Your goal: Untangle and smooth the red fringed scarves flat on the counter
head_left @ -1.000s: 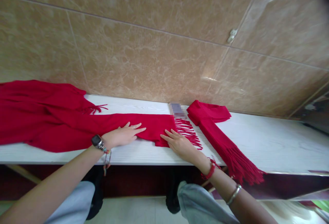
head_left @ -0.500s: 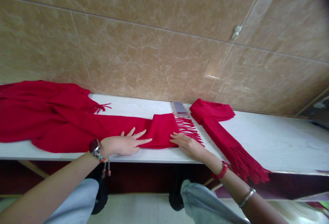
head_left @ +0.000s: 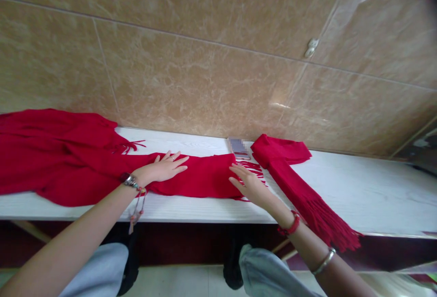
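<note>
A long red scarf point(head_left: 205, 176) lies along the white bench, its right end folded into a flat band. Resting on the cloth near the middle, my left hand point(head_left: 164, 169) has its fingers spread. At the band's right end is my right hand point(head_left: 251, 185), fingers extended over the edge, where part of the fringe point(head_left: 254, 169) shows. To the left the red cloth is loose and rumpled point(head_left: 51, 151), with some fringe at its back edge. Right of my right hand lies a second red scarf point(head_left: 297, 178), folded at an angle, its fringe hanging over the front edge.
A phone-like flat object point(head_left: 239, 148), partly blurred, lies at the back of the white bench point(head_left: 368, 192). Behind rises a brown marbled tile wall point(head_left: 191, 78) with a small pale fixture point(head_left: 311, 47). My knees are below the bench's front edge.
My left hand has slid left and slightly back along the cloth. The fold's left edge, visible before, no longer stands out, and the band looks smoother. My right hand has lifted slightly at the fringe end.
</note>
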The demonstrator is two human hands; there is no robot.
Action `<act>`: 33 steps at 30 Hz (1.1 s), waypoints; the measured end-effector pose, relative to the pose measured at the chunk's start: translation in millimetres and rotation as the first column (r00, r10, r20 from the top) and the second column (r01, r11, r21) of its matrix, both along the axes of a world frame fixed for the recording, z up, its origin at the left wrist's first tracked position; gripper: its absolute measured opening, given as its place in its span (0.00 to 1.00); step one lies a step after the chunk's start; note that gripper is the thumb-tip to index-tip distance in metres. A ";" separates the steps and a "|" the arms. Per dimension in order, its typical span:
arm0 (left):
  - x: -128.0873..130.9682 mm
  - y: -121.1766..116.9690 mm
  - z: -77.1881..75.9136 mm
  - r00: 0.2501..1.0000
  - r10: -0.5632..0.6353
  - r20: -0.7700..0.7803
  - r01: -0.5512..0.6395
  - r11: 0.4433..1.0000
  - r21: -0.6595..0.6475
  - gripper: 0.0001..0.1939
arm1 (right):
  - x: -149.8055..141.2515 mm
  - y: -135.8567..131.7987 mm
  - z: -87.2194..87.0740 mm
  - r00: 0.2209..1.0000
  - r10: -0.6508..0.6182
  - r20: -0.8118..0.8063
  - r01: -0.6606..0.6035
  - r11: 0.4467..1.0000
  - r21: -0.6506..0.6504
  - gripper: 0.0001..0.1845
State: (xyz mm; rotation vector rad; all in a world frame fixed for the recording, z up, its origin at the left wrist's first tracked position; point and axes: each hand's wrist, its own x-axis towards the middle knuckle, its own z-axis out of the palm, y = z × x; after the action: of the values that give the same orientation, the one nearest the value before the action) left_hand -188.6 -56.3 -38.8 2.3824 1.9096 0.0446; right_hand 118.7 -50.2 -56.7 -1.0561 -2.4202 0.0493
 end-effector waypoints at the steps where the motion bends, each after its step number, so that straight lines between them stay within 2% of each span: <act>1: 0.7 10.2 0.4 1.000 -0.018 0.013 0.017 0.999 0.035 0.28 | -3.7 9.9 -2.4 0.996 -0.082 -0.047 0.082 0.997 -0.012 0.22; 3: 1.2 31.4 1.8 0.996 -0.080 0.047 0.077 0.995 0.065 0.27 | -12.6 28.0 -10.4 0.981 -0.175 -0.081 0.170 0.983 -0.063 0.23; 5: -0.7 48.8 3.0 0.986 -0.142 0.091 0.140 0.990 0.031 0.23 | -21.6 39.5 -20.6 0.982 -0.178 -0.058 0.172 0.981 -0.087 0.24; 7: -5.3 58.7 5.8 0.979 -0.157 0.132 0.163 0.986 -0.033 0.18 | -27.9 42.7 -30.1 0.987 -0.162 -0.021 0.161 0.985 -0.058 0.25; 9: -11.6 59.8 13.5 0.966 -0.169 0.196 0.187 0.979 -0.080 0.17 | -30.2 39.6 -35.7 0.991 -0.130 0.018 0.131 0.991 -0.024 0.25; 13: -24.3 47.0 43.1 0.895 -0.209 0.393 0.271 0.956 -0.109 0.19 | -26.5 27.0 -33.5 0.998 0.025 0.052 -0.022 0.998 -0.058 0.26; 16: -30.8 39.9 54.4 0.888 -0.202 0.413 0.269 0.957 -0.111 0.16 | -24.4 22.8 -29.0 0.997 0.075 0.015 -0.072 0.990 -0.120 0.26; 18: -33.5 38.9 46.9 0.923 -0.180 0.340 0.238 0.962 -0.136 0.13 | -25.5 24.2 -28.6 0.999 0.032 -0.016 -0.034 0.989 -0.145 0.27; 20: -35.5 39.5 31.3 0.959 -0.124 0.255 0.169 0.972 -0.163 0.13 | -27.6 27.9 -30.1 0.999 -0.023 -0.039 0.017 0.989 -0.150 0.27; 22: -37.4 40.1 16.9 0.970 -0.067 0.235 0.110 0.979 -0.173 0.15 | -29.2 32.1 -31.9 0.997 -0.051 -0.063 0.043 0.991 -0.129 0.25; 24: -39.4 40.0 12.3 0.963 -0.068 0.261 0.117 0.977 -0.177 0.15 | -29.4 35.2 -32.8 0.992 -0.059 -0.108 0.051 0.995 -0.082 0.24; 27: -40.4 38.5 26.5 0.930 -0.163 0.331 0.194 0.979 -0.064 0.16 | -27.8 36.5 -32.5 0.974 -0.073 -0.216 0.078 0.997 0.012 0.23; 30: -36.3 39.8 46.2 0.873 -0.215 0.437 0.180 0.976 0.122 0.18 | -27.3 35.9 -33.9 0.960 -0.089 -0.265 0.108 0.992 0.058 0.23; 33: -28.2 50.0 45.3 0.887 -0.172 0.428 0.114 0.981 0.158 0.17 | -29.1 36.8 -38.8 0.969 -0.108 -0.222 0.117 0.993 0.029 0.23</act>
State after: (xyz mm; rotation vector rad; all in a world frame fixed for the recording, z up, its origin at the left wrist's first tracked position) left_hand -216.8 -6.3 6.6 2.3216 1.5572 0.6581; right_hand 89.6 -13.4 -95.4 -1.1056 -2.1514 0.0734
